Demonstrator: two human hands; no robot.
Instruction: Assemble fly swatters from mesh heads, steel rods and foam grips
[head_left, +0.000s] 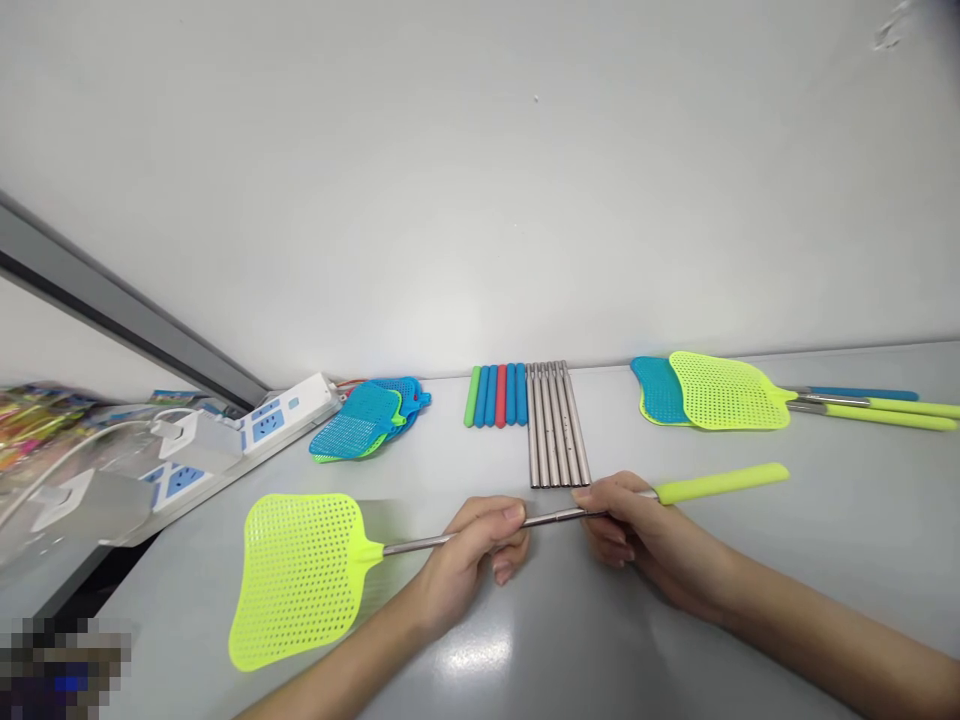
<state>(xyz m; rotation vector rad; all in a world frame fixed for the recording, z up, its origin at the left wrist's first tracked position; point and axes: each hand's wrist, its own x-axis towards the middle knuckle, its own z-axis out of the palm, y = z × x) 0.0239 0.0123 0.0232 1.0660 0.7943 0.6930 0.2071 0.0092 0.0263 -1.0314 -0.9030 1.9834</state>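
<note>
Both hands grip one fly swatter (296, 580), held across the front of the table. Its yellow-green mesh head is on the left, its yellow-green handle (724, 484) on the right, and a thin metal rod with visible segments joins them. My left hand (480, 555) is closed round the rod between its middle and the head. My right hand (630, 525) pinches the rod close to the handle. Just beyond my hands lies a row of metal tubes (553, 425), side by side, next to several green, blue and red handle sleeves (495, 396).
Loose blue and green swatter heads (364, 420) are piled at the back left. Yellow-green and blue swatters with handles (731, 392) lie at the back right. A white power strip (274, 420) with plugged-in adapters runs along the left, beside clear plastic packaging (45, 430). A wall (480, 180) stands behind.
</note>
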